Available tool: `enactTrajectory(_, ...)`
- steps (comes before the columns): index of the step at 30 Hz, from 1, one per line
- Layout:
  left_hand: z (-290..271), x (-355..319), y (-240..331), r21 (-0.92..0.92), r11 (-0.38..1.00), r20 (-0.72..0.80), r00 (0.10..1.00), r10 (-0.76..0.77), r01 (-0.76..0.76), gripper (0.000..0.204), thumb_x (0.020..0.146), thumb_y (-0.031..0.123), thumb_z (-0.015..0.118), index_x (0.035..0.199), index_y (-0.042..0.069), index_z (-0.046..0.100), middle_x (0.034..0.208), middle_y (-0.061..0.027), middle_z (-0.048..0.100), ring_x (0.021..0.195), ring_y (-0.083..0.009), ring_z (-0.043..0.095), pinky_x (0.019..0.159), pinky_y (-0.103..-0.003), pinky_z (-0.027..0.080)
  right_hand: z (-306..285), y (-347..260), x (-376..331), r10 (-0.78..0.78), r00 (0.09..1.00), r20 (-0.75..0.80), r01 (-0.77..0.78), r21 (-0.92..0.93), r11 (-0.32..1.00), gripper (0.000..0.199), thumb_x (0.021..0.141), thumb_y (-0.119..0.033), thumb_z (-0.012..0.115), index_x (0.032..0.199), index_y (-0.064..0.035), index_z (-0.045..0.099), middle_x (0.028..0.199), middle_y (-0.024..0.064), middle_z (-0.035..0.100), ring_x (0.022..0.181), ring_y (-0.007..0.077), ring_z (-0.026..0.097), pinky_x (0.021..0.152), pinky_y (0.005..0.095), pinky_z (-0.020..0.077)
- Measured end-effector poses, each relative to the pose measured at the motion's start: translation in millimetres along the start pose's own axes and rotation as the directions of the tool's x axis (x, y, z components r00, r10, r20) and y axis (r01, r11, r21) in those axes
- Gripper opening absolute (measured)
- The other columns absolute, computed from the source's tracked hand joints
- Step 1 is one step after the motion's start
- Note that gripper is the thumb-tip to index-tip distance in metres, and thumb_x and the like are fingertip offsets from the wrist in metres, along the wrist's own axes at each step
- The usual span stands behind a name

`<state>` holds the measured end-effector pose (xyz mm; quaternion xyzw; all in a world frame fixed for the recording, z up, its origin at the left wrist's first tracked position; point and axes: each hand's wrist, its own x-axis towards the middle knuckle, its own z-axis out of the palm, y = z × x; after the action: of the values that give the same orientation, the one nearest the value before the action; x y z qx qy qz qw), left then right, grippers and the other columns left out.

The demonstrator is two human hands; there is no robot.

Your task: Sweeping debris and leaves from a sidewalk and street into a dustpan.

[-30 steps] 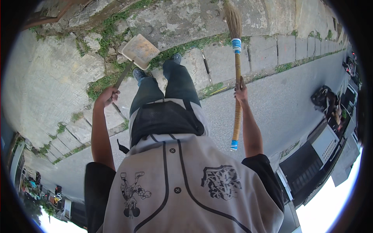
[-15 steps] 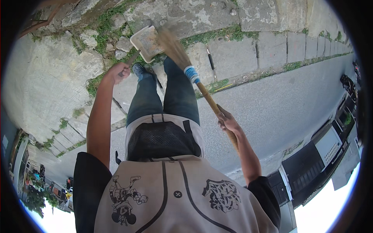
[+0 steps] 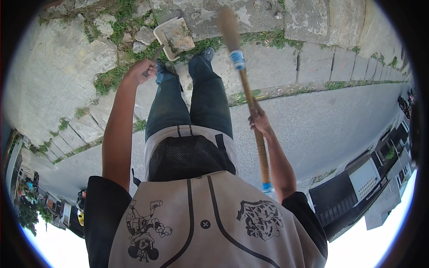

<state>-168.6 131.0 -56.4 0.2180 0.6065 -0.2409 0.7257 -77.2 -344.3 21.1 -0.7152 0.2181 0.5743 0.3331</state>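
Observation:
My left hand (image 3: pixel 142 71) is wrapped round the dark stick handle of a dustpan (image 3: pixel 159 32). The pale pan rests on the ground just beyond my feet, with brown dirt and bits of debris in it. Farther right, my right hand (image 3: pixel 260 121) grips the middle of a long broom (image 3: pixel 245 82). Blue and white bands ring its neck, and a blue band marks its near end. The bristles, blurred by motion, point away from me over the pavement, to the right of the pan and apart from it.
Grass and weeds (image 3: pixel 109 84) grow along the joints beside broken stones (image 3: pixel 145 35). A row of concrete slabs (image 3: pixel 272 62) runs off to the right, with the grey road (image 3: pixel 308 116) nearer me. A dark gate (image 3: pixel 337 198) stands at the lower right.
The broom has swung right and away from the dustpan, where its bristles were at the pan's right edge. Its handle now stands more upright in view. My left hand keeps hold of the dustpan.

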Motion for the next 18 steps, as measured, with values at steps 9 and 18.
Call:
enactTrajectory(9,-33.6,-7.3,-6.4,-0.062,0.998,0.029,1.0,-0.011,0.013,0.007,0.089,-0.001,0.044,0.085,-0.001,0.038,0.067,-0.0024,0.04,0.05,-0.0056,0.035,0.039,-0.017,0.028,-19.4,-13.2,-113.5,0.237,0.915,0.327,-0.253,0.005,0.968,0.057,0.097,-0.031,0.046,0.149,-0.0283,0.022,0.062,-0.0002,0.046,0.045,0.006,0.04,0.04,0.0229,0.0385)
enactTrajectory(18,-75.5,-40.8,-62.6,-0.411,0.911,0.168,0.982,0.088,-0.011,0.005,0.088,-0.002,0.044,0.092,-0.005,0.041,0.076,-0.0049,0.044,0.053,-0.0045,0.036,0.039,-0.017,0.03,-47.5,-133.7,-7.2,-0.253,0.963,-0.094,0.235,-0.167,0.958,0.053,0.098,-0.035,0.044,0.147,-0.026,0.028,0.06,0.0007,0.044,0.044,0.0073,0.042,0.038,0.0247,0.0406)
